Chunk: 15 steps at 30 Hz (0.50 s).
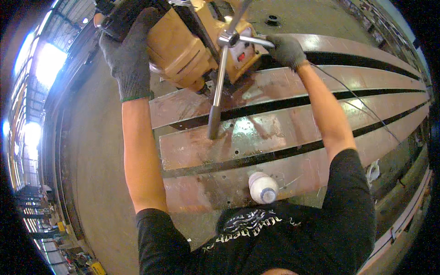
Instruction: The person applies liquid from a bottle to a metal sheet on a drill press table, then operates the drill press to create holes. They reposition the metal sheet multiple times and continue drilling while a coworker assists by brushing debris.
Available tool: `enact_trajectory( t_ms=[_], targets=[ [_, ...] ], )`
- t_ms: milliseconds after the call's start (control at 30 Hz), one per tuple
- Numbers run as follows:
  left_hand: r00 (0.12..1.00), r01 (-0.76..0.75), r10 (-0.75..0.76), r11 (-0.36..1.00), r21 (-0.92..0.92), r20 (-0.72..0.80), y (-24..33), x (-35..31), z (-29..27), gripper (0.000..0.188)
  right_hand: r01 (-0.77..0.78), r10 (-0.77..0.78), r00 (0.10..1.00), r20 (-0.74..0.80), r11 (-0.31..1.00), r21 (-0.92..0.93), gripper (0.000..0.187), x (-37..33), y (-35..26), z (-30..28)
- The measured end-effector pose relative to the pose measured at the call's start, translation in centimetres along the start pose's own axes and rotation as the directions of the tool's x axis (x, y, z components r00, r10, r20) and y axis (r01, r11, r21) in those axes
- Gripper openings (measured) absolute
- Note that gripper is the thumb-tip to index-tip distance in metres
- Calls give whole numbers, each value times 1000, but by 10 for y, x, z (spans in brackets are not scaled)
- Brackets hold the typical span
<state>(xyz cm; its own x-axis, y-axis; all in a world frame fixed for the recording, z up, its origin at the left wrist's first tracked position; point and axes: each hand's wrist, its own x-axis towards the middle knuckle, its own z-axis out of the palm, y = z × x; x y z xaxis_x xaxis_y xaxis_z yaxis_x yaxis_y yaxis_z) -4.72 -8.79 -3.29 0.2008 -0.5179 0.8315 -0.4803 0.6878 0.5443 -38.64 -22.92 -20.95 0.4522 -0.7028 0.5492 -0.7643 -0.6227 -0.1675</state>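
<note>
A yellow magnetic drill (178, 52) stands on the long steel plates, its lower end over the second plate from the far side. My left hand (130, 57), in a grey knitted glove, grips the black upper part of the drill; some of its fingers are hidden behind that part. Also gloved, my right hand (286, 51) is closed around one spoke of the feed handle (228, 39) on the drill's right side. Another spoke (214, 117) with a dark grip points down toward me. The bit's tip is hard to make out.
Several steel plates (192, 149) lie side by side with dark gaps between them. A white bottle (263, 188) with a round cap stands on the nearest plate. A thin cable (353, 94) crosses the plates at right. A dark ring-shaped part (272, 19) lies on the far floor.
</note>
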Motion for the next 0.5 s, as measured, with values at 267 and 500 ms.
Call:
enact_trajectory(
  t_ms=[267, 500],
  targets=[
    [1000, -17, 16, 999, -45, -26, 20, -1, 36, 40, 138, -141, 989, -36, 988, -69, 26, 66, 43, 22],
    [1000, -19, 19, 1000, 15, -16, 17, 8, 34, 40, 47, -47, 999, 5, 991, -124, 28, 57, 19, -1]
  ],
)
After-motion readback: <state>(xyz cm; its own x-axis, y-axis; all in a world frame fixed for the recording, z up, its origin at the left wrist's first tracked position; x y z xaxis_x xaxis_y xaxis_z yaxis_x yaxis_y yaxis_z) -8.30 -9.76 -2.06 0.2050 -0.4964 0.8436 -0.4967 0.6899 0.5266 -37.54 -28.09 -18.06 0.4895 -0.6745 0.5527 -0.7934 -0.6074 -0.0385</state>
